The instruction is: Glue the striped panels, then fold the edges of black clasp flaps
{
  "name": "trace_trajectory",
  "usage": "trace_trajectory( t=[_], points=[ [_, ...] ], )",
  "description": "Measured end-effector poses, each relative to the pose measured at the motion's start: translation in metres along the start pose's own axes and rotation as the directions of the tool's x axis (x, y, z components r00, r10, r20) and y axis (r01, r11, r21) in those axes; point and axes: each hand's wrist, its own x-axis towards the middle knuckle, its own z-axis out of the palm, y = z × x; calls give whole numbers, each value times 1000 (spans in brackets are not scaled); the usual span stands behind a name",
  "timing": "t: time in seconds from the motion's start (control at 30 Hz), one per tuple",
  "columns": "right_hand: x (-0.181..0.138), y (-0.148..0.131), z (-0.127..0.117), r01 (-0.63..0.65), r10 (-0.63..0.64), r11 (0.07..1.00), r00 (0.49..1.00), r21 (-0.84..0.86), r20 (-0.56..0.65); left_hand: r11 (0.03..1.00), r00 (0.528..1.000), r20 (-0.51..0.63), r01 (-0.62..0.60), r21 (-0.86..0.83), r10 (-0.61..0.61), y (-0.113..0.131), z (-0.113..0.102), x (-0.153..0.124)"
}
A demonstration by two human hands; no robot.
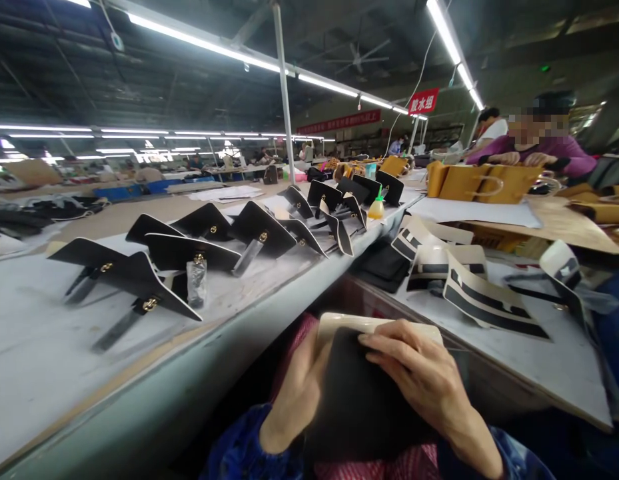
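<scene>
A black bag panel (369, 400) with a cream strip (349, 323) along its far edge is held over my lap. My left hand (299, 393) grips its left side, the thumb against the black face. My right hand (419, 367) is closed on the far right edge, its fingertips resting on the black surface near the cream strip. Part of the panel's underside is hidden. To the right, on the lower table, lie several cream-backed panels with black strips (489, 300). Several black panels with gold clasps (262, 230) stand tented on the table to the left.
A small bottle of yellow liquid with a green tip (376, 207) stands at the left table's (39, 373) edge. Folded black pieces (382, 267) lie beside the lower table's panels. Across the way, a person in a purple sleeve (579, 157) works at tan bags (489, 183).
</scene>
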Motion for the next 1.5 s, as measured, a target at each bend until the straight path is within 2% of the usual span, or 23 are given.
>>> trace_trajectory(
  t=[0.1,0.27,0.53,0.8,1.33,1.5],
  points=[
    [10,-3,-10,51,-52,998,998,-19,-37,998,997,26,-67,-22,68,10,2,-3],
    [21,-9,-15,144,-143,989,989,-21,27,988,983,111,-137,-70,144,22,3,-11],
    [27,-9,-14,214,-205,976,967,-45,152,986,975,161,-160,33,153,12,-4,-15],
    [26,-15,-10,209,-199,972,975,-106,95,978,965,178,-202,51,190,10,-3,-16],
    [20,-19,-4,133,-131,988,991,-72,32,958,939,201,-285,10,278,7,2,-18],
    [18,-19,-2,108,-106,992,994,-68,35,959,951,175,-272,82,255,0,1,-20]
  ],
)
